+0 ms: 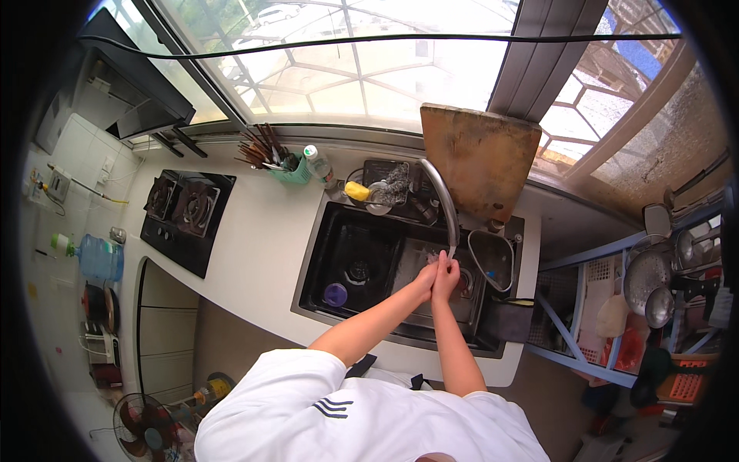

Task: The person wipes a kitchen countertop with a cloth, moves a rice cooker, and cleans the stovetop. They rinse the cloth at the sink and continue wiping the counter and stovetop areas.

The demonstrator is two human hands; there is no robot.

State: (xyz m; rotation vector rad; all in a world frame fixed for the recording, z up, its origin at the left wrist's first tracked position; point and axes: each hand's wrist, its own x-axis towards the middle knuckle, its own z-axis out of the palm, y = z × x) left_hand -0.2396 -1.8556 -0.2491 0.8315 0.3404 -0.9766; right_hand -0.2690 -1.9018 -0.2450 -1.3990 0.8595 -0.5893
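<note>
My left hand [427,278] and my right hand [445,280] are pressed together under the end of a curved metal faucet [444,196], over the right basin of a black double sink [398,263]. Water seems to run onto the fingers. Whether anything small lies between the palms is hidden. In the left basin is a round purple object [335,294]. Behind the basins, a yellow sponge or cloth [357,190] lies by a clear glass [379,197] and a dark rack [385,173]. A mesh strainer basket [491,260] sits at the sink's right side.
A wooden cutting board [482,156] leans against the window behind the sink. To the left on the white counter [260,231] stand a plastic bottle [319,166], a green utensil holder [293,169] and a gas stove [187,219]. A dark cloth [508,321] hangs over the sink's right front corner.
</note>
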